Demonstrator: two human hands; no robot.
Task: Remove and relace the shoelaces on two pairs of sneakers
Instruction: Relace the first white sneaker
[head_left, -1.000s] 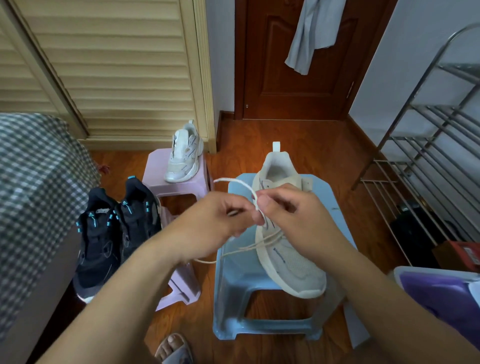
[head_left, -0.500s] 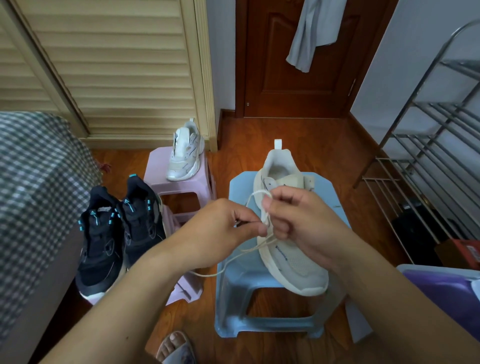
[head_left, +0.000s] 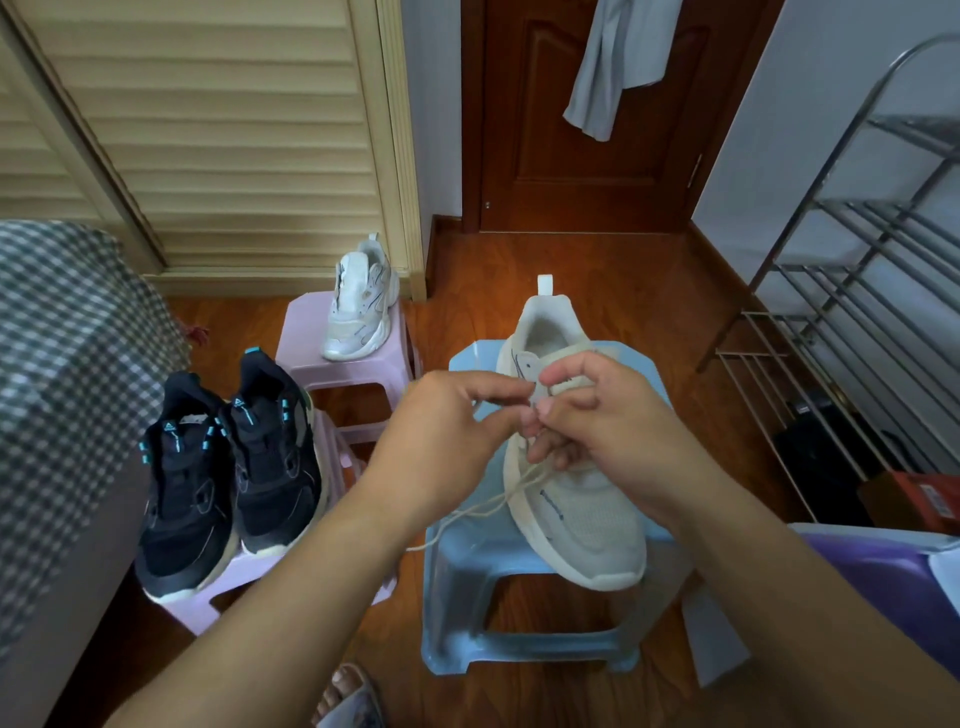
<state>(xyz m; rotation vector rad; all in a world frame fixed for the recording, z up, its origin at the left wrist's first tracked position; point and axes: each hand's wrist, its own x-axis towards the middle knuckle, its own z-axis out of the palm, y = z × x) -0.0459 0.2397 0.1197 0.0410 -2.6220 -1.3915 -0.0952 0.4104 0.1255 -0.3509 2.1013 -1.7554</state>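
A cream sneaker lies toe toward me on a light blue plastic stool. Its cream shoelace trails off the left side of the shoe over the stool top. My left hand and my right hand meet over the shoe's tongue, and both pinch the lace near the upper eyelets. The matching white sneaker stands on a pink stool behind. Two black sneakers with teal accents sit side by side on another pink stool at the left.
A bed with a checked cover fills the left edge. A metal shoe rack stands at the right, with a red box beneath it. A purple bin is at the lower right. My sandalled foot shows below.
The raised lace loop has been drawn down, and both hands have moved forward and lower, closer to the shoe's tongue.
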